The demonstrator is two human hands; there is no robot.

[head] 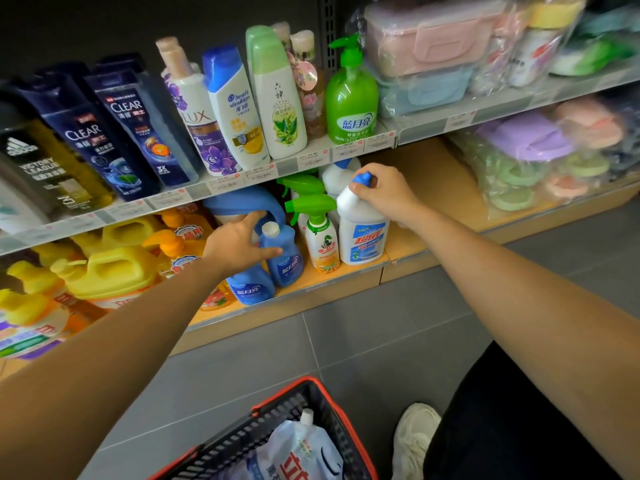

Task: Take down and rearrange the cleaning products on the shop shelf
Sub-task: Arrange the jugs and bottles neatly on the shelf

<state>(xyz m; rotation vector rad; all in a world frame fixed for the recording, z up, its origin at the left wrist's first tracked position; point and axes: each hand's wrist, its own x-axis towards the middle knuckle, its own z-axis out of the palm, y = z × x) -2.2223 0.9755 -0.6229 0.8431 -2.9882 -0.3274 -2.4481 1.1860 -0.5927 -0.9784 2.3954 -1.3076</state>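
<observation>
Your right hand [383,195] curls round the neck of the white bottle [362,233], which stands upright at the front edge of the bottom shelf [346,280], directly beneath that hand. Your left hand [239,247], fingers spread, touches the blue bottle [286,259] left of the white bottle, beyond the spray bottle [320,239]. Likely a straight upward lift frees it.

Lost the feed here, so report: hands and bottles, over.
Right hand grips white blue-capped bottle by the neck, upright on lower shelf. Left hand open on small blue bottle. Green-trigger spray bottle stands tight between them.
</observation>
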